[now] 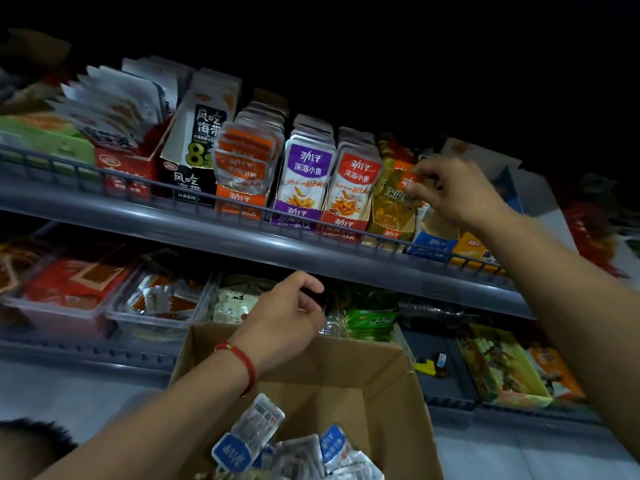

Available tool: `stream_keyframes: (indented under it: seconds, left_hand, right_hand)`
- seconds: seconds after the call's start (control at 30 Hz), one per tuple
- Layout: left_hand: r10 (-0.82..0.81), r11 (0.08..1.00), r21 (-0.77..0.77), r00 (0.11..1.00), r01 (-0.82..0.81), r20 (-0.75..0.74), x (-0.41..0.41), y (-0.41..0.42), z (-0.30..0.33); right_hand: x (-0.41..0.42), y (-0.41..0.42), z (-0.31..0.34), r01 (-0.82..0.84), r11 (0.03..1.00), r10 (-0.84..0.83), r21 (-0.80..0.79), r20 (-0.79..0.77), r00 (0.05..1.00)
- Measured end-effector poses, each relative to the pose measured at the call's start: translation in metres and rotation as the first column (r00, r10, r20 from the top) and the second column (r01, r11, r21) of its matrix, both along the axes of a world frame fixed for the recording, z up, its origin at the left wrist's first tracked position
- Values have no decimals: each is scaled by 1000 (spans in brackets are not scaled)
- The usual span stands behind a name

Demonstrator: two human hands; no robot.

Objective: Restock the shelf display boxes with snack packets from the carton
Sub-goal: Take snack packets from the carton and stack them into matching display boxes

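An open brown carton (346, 372) sits below me with several blue-labelled snack packets (249, 434) in its bottom. On the upper shelf stand display boxes of packets: orange (242, 168), purple (304, 181), red (353, 188) and olive-gold (394, 206). My right hand (457, 192) is raised to the olive-gold box and pinches the top of its front packet (408, 181). My left hand (287, 317), a red string at its wrist, hovers over the carton's far rim with fingers loosely curled and nothing visibly in it.
A low blue display box (433, 244) and a yellow one (474, 251) stand right of the olive box behind the shelf's wire rail (173, 188). The lower shelf holds clear trays (152, 317) of assorted snacks. Another person's head (31, 445) shows at the bottom left.
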State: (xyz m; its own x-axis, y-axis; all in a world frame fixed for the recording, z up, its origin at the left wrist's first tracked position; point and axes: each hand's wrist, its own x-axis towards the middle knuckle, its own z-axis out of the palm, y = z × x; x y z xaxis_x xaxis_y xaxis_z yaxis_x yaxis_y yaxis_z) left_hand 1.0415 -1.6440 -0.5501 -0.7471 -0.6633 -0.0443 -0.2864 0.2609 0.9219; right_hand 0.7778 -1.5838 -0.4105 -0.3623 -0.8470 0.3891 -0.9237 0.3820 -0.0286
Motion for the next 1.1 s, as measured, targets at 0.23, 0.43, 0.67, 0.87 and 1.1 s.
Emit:
stream_keyframes:
  seconds: [0.23,0.43,0.67,0.87,1.1]
  left_hand:
    - [-5,999,36,1000,6,-9,-3,2,3]
    - [-7,1000,10,1000,7,6,-4,2,1]
    - [-29,993,-115,995,40,97,3,-3,-7]
    - [-144,964,-140,888,225,437,6,-10,-47]
    - [-269,883,6,496,470,826,27,5,-112]
  right_hand:
    - [-11,-10,-8,15,995,-26,-99,-120,992]
    - [-13,-17,-16,69,989,-88,-128,-150,985]
    - [-8,5,-23,-46,968,-18,-249,-247,969]
    - [46,54,-78,-207,922,197,-327,-65,978]
    - [88,94,-176,-264,959,229,104,267,936]
